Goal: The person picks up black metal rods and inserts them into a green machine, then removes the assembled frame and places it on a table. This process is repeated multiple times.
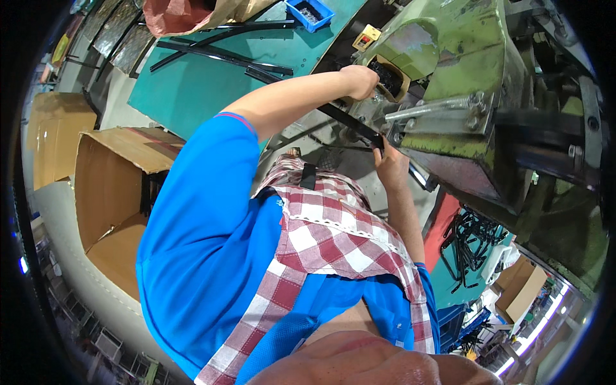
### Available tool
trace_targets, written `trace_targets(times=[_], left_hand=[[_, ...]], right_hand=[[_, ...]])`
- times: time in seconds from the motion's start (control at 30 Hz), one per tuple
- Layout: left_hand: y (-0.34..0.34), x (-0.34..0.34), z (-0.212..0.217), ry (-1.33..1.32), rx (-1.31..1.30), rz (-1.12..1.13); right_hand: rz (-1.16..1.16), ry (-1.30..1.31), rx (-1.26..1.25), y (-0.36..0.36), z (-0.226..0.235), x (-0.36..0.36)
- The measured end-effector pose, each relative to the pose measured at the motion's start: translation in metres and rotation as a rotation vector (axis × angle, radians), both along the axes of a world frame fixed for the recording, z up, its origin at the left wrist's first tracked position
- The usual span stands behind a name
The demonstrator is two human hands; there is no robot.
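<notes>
Slanting through the upper middle of the frame, a black bar (350,120) has its lower end gripped by the right hand (391,165). Above it, the left hand (360,82) is curled beside a small carton (404,85); whether it holds anything I cannot tell. A green machine (462,58) fills the upper right, a teal table (186,96) the upper left.

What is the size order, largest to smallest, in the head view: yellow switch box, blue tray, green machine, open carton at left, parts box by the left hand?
1. Green machine
2. Open carton
3. Blue tray and parts box: too alike to rank
4. Yellow switch box
</notes>
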State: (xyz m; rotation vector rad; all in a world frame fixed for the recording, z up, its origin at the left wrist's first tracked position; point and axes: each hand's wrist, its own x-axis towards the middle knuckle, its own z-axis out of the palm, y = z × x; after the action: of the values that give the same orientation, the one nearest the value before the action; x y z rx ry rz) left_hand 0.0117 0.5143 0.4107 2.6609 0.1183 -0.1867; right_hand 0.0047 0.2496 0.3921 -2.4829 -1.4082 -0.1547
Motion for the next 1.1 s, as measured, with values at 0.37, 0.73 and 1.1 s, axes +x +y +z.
trace_targets(times=[0.37,0.73,1.1], left_hand=[[-0.017,0.095,-0.01,-0.11,0.312,0.021],[-0.027,0.095,-0.013,-0.276,0.402,-0.067],[-0.033,0.061,0.013,-0.317,0.278,-0.066]], right_hand=[[-0.172,0.024,-0.161,-0.03,-0.021,-0.015],[-0.045,0.099,0.165,-0.047,-0.027,-0.019],[-0.196,-0.062,0.068,-0.055,-0.025,-0.006]])
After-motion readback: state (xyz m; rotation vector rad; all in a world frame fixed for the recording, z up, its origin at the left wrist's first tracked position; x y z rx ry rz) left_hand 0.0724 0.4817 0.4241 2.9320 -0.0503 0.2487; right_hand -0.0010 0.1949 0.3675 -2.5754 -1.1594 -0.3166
